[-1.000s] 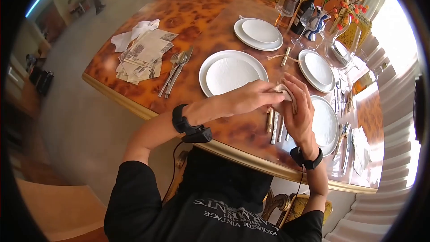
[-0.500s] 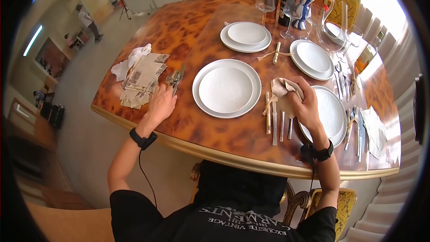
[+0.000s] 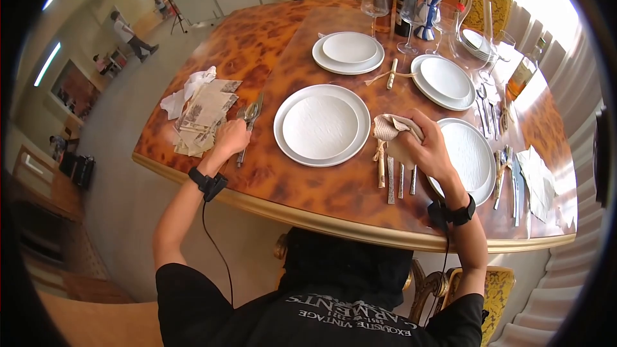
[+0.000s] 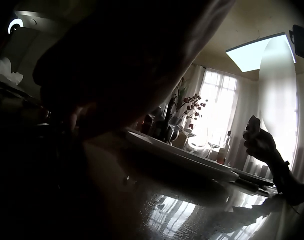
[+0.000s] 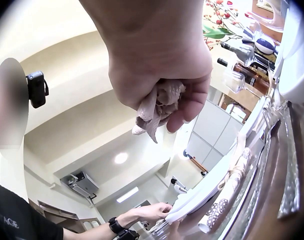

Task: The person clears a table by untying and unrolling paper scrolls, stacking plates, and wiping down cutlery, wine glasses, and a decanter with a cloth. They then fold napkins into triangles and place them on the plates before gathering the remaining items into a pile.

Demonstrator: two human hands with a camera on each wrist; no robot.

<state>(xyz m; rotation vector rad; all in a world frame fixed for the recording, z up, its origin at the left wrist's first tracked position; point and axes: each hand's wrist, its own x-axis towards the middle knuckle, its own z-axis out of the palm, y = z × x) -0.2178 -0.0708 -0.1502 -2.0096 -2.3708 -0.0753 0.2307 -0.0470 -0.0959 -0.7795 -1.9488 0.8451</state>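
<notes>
Head view: the right hand (image 3: 429, 148) grips a bunched cloth (image 3: 389, 127) above the table (image 3: 305, 189), presumably keeping it clear while the left hand (image 3: 231, 137) attends to the cutlery (image 3: 251, 114) at its fingers; whether the left pinches any piece cannot be told.

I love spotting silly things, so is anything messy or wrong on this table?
Yes: the patterned sheets beside the left hand look messy. They lie at different angles, with crumpled white tissue or cloth at their far end, unlike the neatly stacked white plates. I see nothing spilled or broken.
</notes>
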